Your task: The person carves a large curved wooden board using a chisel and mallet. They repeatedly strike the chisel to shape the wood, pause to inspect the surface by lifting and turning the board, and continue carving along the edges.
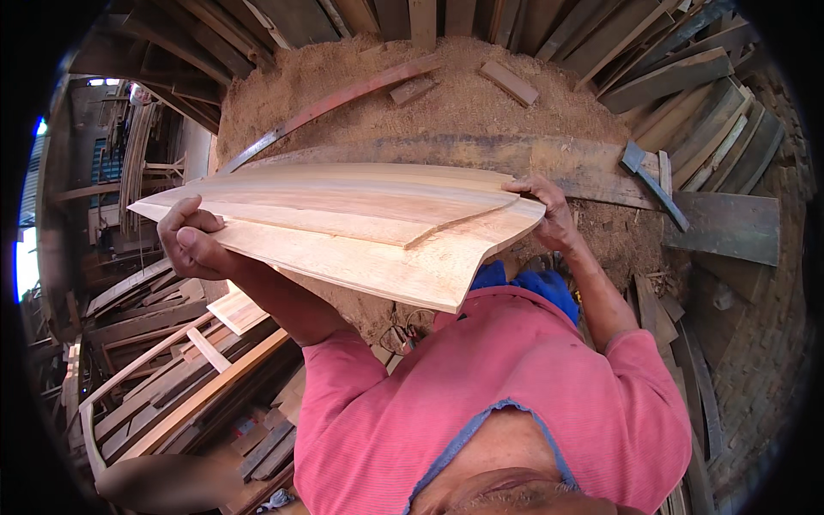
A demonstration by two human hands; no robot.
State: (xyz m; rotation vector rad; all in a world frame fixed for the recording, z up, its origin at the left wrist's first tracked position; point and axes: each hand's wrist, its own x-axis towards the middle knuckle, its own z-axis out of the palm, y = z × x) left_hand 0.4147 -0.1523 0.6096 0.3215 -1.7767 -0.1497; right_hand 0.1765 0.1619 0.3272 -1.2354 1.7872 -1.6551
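Observation:
Two pale wooden panels lie one on the other in front of my chest, held up between both hands. The upper panel (343,197) is set back from the near edge of the lower panel (378,266), and both have curved, stepped outlines at the right end. At the left, my left hand (190,240) is closed around the panels' near edge, thumb and fingertips showing. My right hand (549,210) grips their right end; some of its fingers are hidden by the wood.
Sawdust covers the ground ahead, with a wide plank (549,159), a long reddish curved strip (343,99) and a small wood block (508,83). A blue-grey T-shaped tool (654,184) lies at right. Boards (695,129) lean at far right; scrap lumber (172,386) is piled at left.

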